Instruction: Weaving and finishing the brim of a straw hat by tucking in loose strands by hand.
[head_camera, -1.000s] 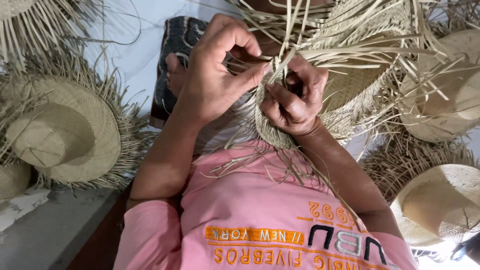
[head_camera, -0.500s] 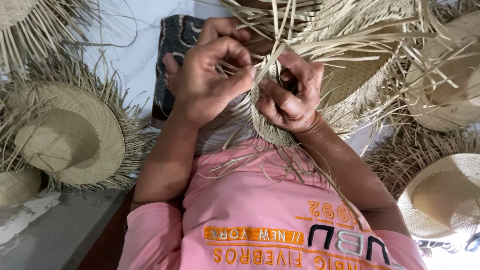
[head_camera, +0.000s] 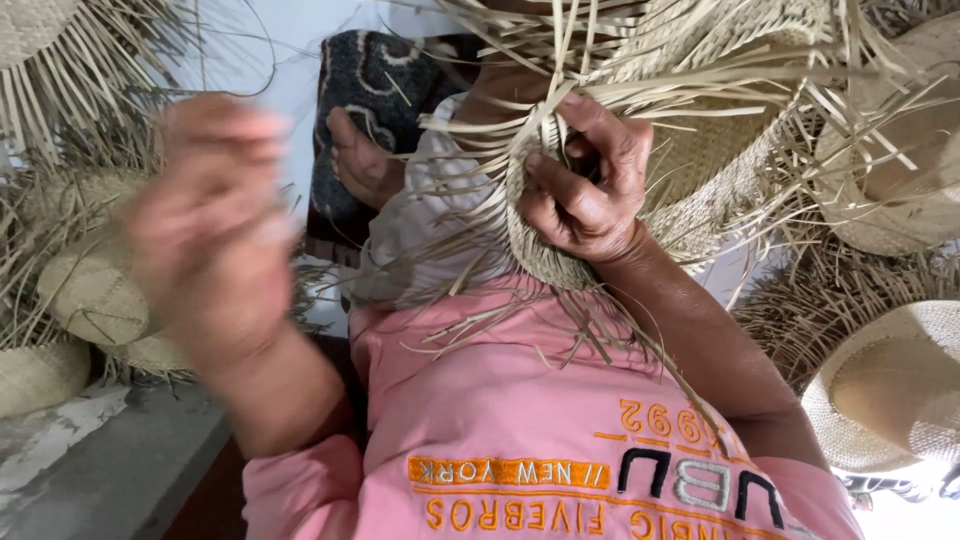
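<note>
The right hand (head_camera: 585, 195) pinches the woven edge of one unfinished straw hat (head_camera: 700, 170), fingers curled tight around the weave; the hat rests on the person's lap above the pink shirt (head_camera: 520, 420), loose strands fanning outward. The left hand (head_camera: 215, 235) is lifted away to the side, blurred, so I cannot tell whether it is spread or closed. A bare foot (head_camera: 362, 165) lies on a dark patterned cloth (head_camera: 385, 85). Two finished hats (head_camera: 885, 390) sit at the right, and at least three more (head_camera: 95, 295) are stacked at the left.
</note>
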